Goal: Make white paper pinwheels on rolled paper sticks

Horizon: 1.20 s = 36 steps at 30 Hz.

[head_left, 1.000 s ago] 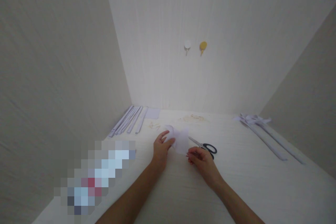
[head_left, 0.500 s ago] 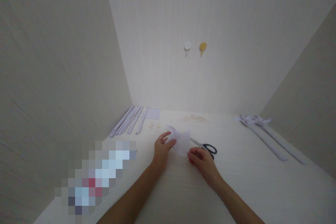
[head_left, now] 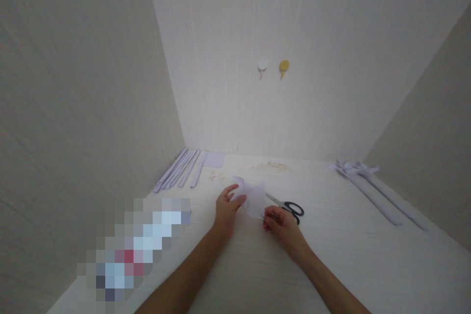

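Paper, pale wood grain and a little plastic and metal, all of it matt.

We see a thin white paper piece (head_left: 253,197), matt and slightly translucent where light passes through it, pinched between our left hand (head_left: 225,211) and right hand (head_left: 282,225). The table (head_left: 331,265) looks like pale laminate with a fine wood grain, smooth and dull. The scissors (head_left: 287,206) have bright metal blades and glossy black plastic handles. The folded strips (head_left: 182,169) at far left and the long strips (head_left: 375,189) at right look like matt white paper with sharp creases. On the finely ribbed wall (head_left: 294,19) sit a white hook (head_left: 262,65) and a yellow hook (head_left: 283,66), seemingly smooth plastic.
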### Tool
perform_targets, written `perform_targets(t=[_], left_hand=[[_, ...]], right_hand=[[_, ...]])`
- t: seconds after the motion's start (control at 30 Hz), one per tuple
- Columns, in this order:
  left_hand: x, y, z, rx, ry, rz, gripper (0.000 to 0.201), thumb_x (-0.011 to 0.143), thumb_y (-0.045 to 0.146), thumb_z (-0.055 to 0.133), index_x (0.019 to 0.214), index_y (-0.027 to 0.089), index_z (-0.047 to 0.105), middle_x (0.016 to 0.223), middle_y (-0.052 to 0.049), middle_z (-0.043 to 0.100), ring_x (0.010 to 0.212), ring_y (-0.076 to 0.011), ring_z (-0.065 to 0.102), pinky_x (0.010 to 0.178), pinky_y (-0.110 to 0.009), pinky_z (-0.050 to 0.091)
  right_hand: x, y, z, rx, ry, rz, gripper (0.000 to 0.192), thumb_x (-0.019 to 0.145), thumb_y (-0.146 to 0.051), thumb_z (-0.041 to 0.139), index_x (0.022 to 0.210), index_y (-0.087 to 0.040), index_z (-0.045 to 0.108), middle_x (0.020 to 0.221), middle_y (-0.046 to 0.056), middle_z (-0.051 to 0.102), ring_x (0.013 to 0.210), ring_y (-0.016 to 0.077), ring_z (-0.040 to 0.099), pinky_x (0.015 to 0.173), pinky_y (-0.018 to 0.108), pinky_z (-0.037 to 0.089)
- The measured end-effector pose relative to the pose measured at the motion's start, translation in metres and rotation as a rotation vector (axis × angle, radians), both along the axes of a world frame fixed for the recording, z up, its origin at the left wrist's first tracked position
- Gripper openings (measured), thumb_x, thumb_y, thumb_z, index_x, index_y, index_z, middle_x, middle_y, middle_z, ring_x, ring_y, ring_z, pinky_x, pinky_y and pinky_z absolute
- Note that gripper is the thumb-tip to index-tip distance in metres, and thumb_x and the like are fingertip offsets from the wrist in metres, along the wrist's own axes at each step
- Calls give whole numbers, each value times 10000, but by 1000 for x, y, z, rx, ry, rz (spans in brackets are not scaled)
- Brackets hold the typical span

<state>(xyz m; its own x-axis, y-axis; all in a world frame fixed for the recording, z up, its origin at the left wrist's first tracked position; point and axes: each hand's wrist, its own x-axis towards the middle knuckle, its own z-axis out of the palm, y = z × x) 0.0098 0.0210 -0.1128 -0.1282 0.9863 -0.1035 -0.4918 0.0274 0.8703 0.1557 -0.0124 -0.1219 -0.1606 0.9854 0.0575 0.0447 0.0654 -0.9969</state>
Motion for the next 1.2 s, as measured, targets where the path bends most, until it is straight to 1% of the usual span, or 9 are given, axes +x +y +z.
perform_targets(t=[0.07,0.17,0.27,0.37,0.47,0.57,0.7,0.9,1.2], left_hand=[[0,1,1,-8,-33,15,456,517,115,659,940,123,491,779,-54,587,612,-100,558,594,-225,431],[-1,2,1,-26,-60,19,452,508,102,659,927,122,494,767,-46,591,610,-99,562,589,-220,432],[-2,1,0,-14,-48,-15,446,508,103,662,920,126,495,735,-33,599,598,-102,567,577,-217,432],[-1,1,-2,18,-34,-56,448,503,112,670,913,124,489,698,-26,609,582,-110,572,574,-226,437],[-1,0,-4,41,1,-86,451,507,128,672,918,124,485,691,-31,620,576,-119,576,576,-237,442],[-2,0,-6,45,78,-100,452,514,144,670,929,129,493,697,-37,626,577,-126,579,569,-239,440],[-1,-2,-6,58,196,-120,452,505,161,674,924,128,507,683,-42,635,572,-140,584,554,-240,437],[4,-11,2,81,287,-174,443,516,158,656,923,127,486,621,-26,634,516,-136,572,492,-224,425],[14,-19,6,132,376,-165,403,519,131,630,896,126,486,568,-2,613,494,-124,561,472,-202,405]], right_hand=[[0,-1,1,3,37,13,61,628,-197,547,640,-163,498,501,-36,511,473,94,486,496,223,402],[-1,-3,3,36,150,-11,94,638,-220,564,667,-177,486,611,-25,527,558,105,534,505,221,431],[-1,-4,4,64,216,-3,149,650,-228,568,785,-202,511,721,-18,532,624,119,566,512,230,455],[-1,-4,3,79,135,8,160,645,-202,562,804,-185,574,693,-2,557,600,120,568,502,227,457],[0,-2,1,81,60,-67,82,617,-181,573,687,-157,608,648,14,583,550,112,552,474,217,446],[0,-1,-1,63,57,-118,98,586,-191,610,676,-150,612,595,9,588,517,109,538,461,215,434],[0,1,-1,62,45,-121,119,582,-245,637,634,-146,597,506,-16,554,466,97,509,465,216,419],[0,3,-2,82,-12,-133,161,616,-299,606,628,-141,577,453,-37,499,418,82,456,423,204,363],[-1,0,0,83,66,-95,234,700,-387,531,678,-160,475,522,-13,553,433,88,469,437,212,369]])
